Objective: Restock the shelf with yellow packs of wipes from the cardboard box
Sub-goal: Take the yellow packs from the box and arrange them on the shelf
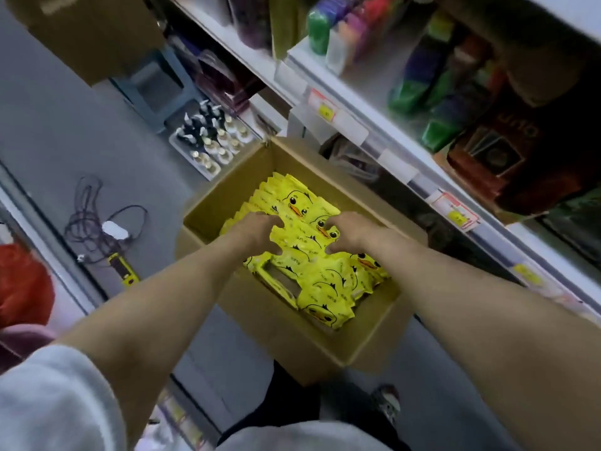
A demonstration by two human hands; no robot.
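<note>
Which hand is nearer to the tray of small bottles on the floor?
Left. The left hand grips yellow packs in the box on the side toward the tray of small bottles; the right hand grips them nearer the shelf.

Both my arms reach forward and down, forearms bare, angling in so that my hands sit near each other. My left hand [257, 231] has its back turned up, fingers curled over the top and thumb below, pinching the left edge of the yellow packs [302, 239]. My right hand [349, 232] mirrors it on the right edge, fingers above, thumb beneath. Both wrists run straight. My pale left sleeve [48, 402] ends near the elbow.
</note>
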